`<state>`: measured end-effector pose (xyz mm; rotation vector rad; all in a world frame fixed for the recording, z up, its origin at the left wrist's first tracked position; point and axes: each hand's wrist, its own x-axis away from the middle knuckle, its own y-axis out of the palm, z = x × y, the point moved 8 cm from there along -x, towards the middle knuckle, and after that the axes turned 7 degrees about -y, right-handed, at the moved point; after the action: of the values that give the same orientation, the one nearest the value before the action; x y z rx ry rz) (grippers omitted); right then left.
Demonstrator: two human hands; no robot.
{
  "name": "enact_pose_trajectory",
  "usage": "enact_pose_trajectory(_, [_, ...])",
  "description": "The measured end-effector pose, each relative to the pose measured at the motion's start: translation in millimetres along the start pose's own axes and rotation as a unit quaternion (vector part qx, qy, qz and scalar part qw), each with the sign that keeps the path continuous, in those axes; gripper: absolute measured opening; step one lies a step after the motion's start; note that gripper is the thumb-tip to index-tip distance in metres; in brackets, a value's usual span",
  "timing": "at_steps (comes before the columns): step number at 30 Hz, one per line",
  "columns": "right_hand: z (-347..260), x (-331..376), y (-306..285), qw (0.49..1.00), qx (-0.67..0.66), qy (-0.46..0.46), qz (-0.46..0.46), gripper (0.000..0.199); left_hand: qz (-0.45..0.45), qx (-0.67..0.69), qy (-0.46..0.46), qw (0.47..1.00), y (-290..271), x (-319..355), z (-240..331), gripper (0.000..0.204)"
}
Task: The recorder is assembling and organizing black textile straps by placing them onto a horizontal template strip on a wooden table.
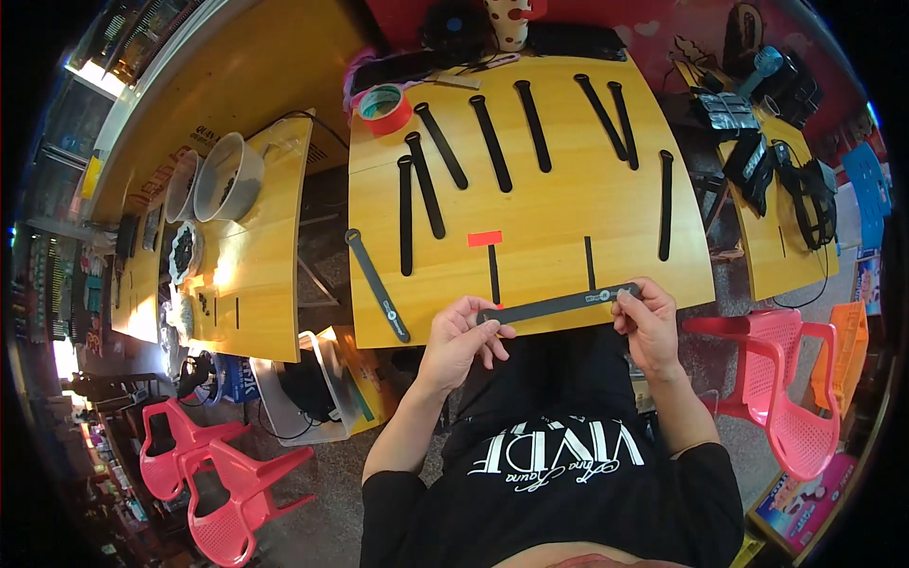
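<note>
Near the front edge of the yellow table [540, 213], a dark grey cable strap [549, 306] with a pale printed mark is stretched out level between my hands. My left hand [457, 341] pinches its left end, other fingers curled below. At the opposite end my right hand [650, 320] grips the strap between thumb and fingers, close to the mark. Another grey strap [377, 284] lies slanted by the table's left edge. Farther back, several black straps [490, 142] with looped ends lie spread apart. A red tape piece [485, 239] and two dark stripes [589, 262] mark the tabletop.
A red tape roll [384, 109] stands at the back left, near a spotted cup [509, 24]. Side tables hold clear tubs [229, 177] at left and black bundles [750, 170] at right. Pink chairs [776, 388] stand on both sides.
</note>
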<state>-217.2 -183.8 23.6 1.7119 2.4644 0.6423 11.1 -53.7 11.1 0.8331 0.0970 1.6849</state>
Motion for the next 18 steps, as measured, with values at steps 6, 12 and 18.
enact_pose_trajectory(6, [3,-15,-12,0.998,0.039,-0.052,0.021,0.008,0.046,0.015,0.003,0.999,-12,-10,11,0.015])
enact_pose_trajectory(12, [-6,-31,-10,0.992,0.083,-0.086,0.048,0.012,0.169,-0.108,0.106,0.974,-25,-21,27,0.019])
enact_pose_trajectory(18, [-18,-59,6,0.954,0.225,-0.198,0.01,0.007,0.281,-0.188,0.221,0.915,-27,-36,51,0.009])
